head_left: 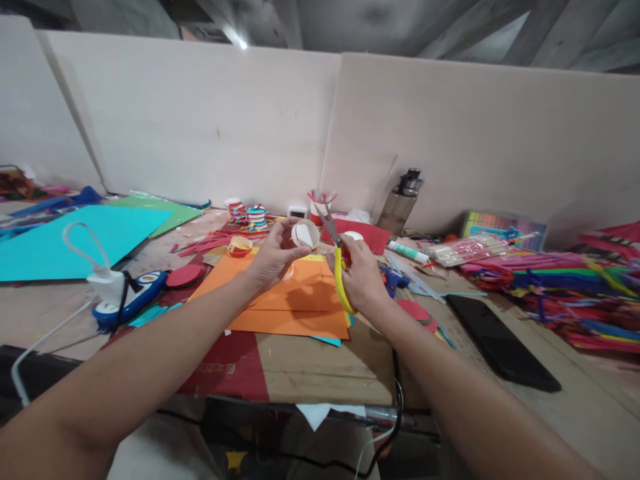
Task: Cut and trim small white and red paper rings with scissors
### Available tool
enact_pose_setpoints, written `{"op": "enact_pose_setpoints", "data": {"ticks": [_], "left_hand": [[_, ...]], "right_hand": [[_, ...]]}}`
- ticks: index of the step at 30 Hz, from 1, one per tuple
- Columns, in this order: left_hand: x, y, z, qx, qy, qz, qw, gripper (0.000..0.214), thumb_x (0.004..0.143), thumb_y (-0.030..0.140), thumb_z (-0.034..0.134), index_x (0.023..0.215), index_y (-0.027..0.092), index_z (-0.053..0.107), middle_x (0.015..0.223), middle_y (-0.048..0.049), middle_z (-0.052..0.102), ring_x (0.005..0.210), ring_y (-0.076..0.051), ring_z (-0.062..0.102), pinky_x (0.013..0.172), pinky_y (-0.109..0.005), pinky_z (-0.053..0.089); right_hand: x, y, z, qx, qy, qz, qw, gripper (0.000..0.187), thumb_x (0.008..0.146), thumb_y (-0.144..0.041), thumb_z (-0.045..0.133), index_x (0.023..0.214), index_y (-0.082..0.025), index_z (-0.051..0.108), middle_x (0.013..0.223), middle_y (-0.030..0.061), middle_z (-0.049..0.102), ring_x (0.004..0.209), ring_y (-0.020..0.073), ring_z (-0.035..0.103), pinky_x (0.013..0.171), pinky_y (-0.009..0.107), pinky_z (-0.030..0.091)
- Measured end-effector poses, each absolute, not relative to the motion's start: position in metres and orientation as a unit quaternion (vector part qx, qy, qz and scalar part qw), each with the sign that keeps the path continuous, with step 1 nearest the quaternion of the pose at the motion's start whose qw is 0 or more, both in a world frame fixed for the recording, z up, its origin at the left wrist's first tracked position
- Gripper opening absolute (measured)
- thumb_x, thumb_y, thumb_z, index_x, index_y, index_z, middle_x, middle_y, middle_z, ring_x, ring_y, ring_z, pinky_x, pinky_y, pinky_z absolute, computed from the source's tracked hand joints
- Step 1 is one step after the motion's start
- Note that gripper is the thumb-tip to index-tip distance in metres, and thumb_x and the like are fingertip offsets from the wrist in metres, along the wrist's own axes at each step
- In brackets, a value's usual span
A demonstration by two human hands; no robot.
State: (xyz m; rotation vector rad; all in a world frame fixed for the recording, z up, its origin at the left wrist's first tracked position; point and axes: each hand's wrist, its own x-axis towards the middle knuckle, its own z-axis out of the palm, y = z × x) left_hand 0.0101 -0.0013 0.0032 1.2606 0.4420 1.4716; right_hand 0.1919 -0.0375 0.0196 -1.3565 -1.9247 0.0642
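Yellow-handled scissors (339,265) (one pair, frame centre) gripped by right hand (362,270), fingers bent; one pale ring (304,235) held by left hand (274,257), fingers curved.

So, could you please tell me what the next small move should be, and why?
Probably tilt the yellow-handled scissors toward the small round piece: the left hand holds that piece up, while the scissors, in the right hand, point upward beside it.
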Motion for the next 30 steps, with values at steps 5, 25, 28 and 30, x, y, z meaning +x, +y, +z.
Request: {"op": "enact_pose_setpoints", "data": {"ticks": [5,25,28,30], "left_hand": [[0.009,-0.001,0.007,0.515,0.172,0.641,0.543,0.060,0.053,0.012,0.086,0.102,0.022,0.053,0.104,0.0009,0.061,0.092,-0.012,0.060,0.084,-0.028,0.049],[0.003,-0.005,0.009,0.455,0.127,0.551,0.688,0.036,0.078,0.040,0.072,0.104,0.015,0.067,0.099,-0.0079,0.073,0.085,-0.018,0.069,0.061,-0.024,0.050],[0.004,-0.007,0.010,0.459,0.132,0.559,0.678,0.036,0.076,0.040,0.075,0.103,0.017,0.066,0.102,-0.0074,0.071,0.085,-0.017,0.068,0.060,-0.023,0.050],[0.005,-0.009,0.011,0.469,0.136,0.568,0.662,0.037,0.073,0.033,0.079,0.104,0.019,0.065,0.107,-0.0050,0.069,0.092,-0.016,0.066,0.069,-0.023,0.053]], "right_hand": [[0.195,-0.045,0.009,-0.518,-0.762,0.067,0.382,0.046,0.090,-0.046,0.054,0.126,-0.018,0.058,0.112,0.0133,0.063,0.097,0.0249,0.059,0.085,0.037,0.048],[0.197,-0.044,0.011,-0.484,-0.756,0.120,0.424,0.046,0.088,-0.050,0.054,0.120,-0.017,0.060,0.115,0.0132,0.067,0.104,0.0273,0.061,0.089,0.042,0.048],[0.198,-0.041,0.008,-0.474,-0.734,0.149,0.463,0.044,0.088,-0.049,0.056,0.121,-0.022,0.059,0.113,0.0096,0.069,0.101,0.0256,0.062,0.088,0.041,0.049],[0.198,-0.040,0.006,-0.471,-0.724,0.159,0.479,0.045,0.087,-0.049,0.057,0.124,-0.023,0.058,0.112,0.0086,0.069,0.100,0.0250,0.063,0.087,0.040,0.049]]}}
